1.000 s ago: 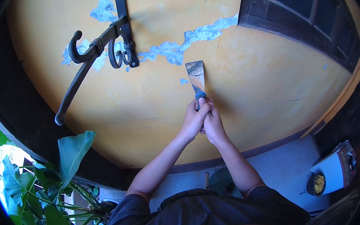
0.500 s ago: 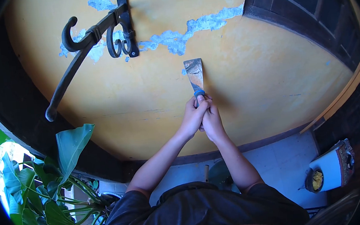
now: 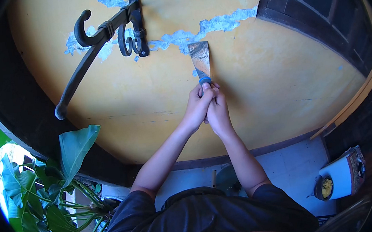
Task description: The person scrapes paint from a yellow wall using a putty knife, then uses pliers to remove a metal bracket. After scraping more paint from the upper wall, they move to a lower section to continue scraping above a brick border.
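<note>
Both hands are wrapped round the blue handle of a putty knife [image 3: 202, 61], its wide, stained blade pointing up the yellow wall [image 3: 263, 81]. My left hand [image 3: 197, 103] closes on the handle with the thumb lying along it. Pressed against it from the right, my right hand [image 3: 217, 108] grips too, and the fingers overlap. The blade's top edge overlaps the lower border of a ragged strip of peeled paint [image 3: 183, 37] showing grey-white plaster. Below that strip, a small bare spot [image 3: 195, 73] shows beside the blade.
A black wrought-iron bracket [image 3: 94, 51] with a hook juts from the wall at upper left. A leafy plant [image 3: 65, 212] stands at lower left. Dark wooden framing [image 3: 315, 14] is at upper right; a white box-like object [image 3: 338, 175] and a bowl with yellow contents [image 3: 326, 188] are lower right.
Both hands have pushed the putty knife upward along the wall, bringing its blade from below the peeled strip to the strip's lower edge. The view has shifted slightly.
</note>
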Motion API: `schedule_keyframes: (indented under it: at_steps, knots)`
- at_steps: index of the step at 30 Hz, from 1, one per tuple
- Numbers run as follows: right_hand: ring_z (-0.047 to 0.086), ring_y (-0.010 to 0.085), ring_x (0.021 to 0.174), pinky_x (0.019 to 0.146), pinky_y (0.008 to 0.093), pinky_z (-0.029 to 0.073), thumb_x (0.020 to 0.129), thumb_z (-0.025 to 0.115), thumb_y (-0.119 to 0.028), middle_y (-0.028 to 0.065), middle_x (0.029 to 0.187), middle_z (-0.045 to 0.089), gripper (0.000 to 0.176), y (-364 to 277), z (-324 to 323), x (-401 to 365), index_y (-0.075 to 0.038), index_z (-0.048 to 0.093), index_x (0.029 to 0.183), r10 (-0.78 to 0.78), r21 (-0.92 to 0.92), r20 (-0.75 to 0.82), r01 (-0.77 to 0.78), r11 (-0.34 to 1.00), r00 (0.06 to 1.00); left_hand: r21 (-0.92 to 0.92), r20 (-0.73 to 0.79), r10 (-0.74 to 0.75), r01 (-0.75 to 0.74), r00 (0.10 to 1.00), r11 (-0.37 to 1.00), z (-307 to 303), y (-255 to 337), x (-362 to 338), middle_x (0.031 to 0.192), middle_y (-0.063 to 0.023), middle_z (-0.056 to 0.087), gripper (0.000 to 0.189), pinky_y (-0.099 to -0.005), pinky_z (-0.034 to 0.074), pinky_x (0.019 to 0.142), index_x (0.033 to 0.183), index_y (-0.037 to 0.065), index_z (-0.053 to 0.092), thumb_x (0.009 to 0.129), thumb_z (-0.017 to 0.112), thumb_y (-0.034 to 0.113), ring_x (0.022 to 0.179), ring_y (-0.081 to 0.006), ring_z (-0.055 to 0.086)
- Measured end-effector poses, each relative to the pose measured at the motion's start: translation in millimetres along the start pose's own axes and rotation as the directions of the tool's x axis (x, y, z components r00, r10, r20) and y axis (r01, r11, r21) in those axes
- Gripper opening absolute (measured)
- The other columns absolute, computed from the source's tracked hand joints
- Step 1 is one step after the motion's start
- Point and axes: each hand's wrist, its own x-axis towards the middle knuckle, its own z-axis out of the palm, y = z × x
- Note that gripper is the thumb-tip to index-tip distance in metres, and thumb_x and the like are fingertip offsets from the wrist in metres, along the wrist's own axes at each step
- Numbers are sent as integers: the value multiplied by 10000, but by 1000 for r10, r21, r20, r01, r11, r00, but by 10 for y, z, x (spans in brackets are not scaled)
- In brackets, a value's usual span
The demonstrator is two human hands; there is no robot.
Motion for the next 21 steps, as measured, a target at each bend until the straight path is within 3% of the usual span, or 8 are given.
schedule_keyframes:
  at_steps: [2,5,7,8,11,14,17,21]
  knots:
    - [403,27,516,379,240,281,1112,479,-405,-44,725,477,354,-62,-15,8,-98,534,944,29,-9,20,-29,1000,999,-1,14,16,-16,1000,1000,9,93,28,812,-9,589,264,-233,435,499,1110,25,607,974,612,251,642,-61,542]
    - [433,25,568,413,238,313,1114,477,-398,-42,754,493,356,35,-3,39,-92,546,947,-67,-93,-12,66,993,998,59,54,14,-17,998,998,-40,25,26,838,-113,642,307,-348,586,689,1162,4,543,998,581,261,751,-229,712]
    - [442,25,599,436,237,329,1115,477,-397,-42,767,498,356,115,26,-15,-90,552,950,-134,-35,-14,133,990,991,24,-5,25,-25,1000,999,-22,-100,-25,820,-42,605,284,-274,493,580,1124,14,585,981,604,260,687,-118,598]
    - [454,33,635,481,242,360,1119,472,-388,-42,767,504,365,74,9,-48,-84,554,934,-54,-42,14,54,998,998,4,-35,30,-30,999,1000,-13,-135,-35,811,-7,587,274,-237,446,525,1105,19,606,973,615,259,655,-63,542]
    - [460,37,639,482,245,363,1119,474,-388,-38,771,508,366,-24,62,21,-84,551,930,-34,1,23,34,999,999,14,-6,-13,13,1000,1000,-49,34,10,822,-7,587,274,-242,459,583,1105,17,607,971,618,256,695,-65,545]
    - [551,83,651,538,295,436,1099,526,-331,19,761,586,332,-293,100,105,-14,591,1028,-5,15,64,4,1000,998,-13,8,78,-78,997,997,-23,231,94,829,-10,590,268,-254,466,622,1106,19,608,969,619,249,713,-69,544]
    - [590,113,737,662,306,492,1101,523,-325,32,791,595,330,-123,157,162,-8,605,1066,-169,3,59,169,986,984,-16,-1,81,-81,997,997,-66,263,60,834,-15,591,260,-264,466,616,1102,19,608,965,622,240,703,-77,539]
    - [636,176,879,806,347,512,1106,504,-295,99,892,633,327,155,264,-70,12,616,1088,-25,-38,67,28,999,997,-10,-66,42,-43,997,999,-275,2,-169,857,-45,612,243,-283,510,652,1109,15,600,977,613,219,738,-117,604]
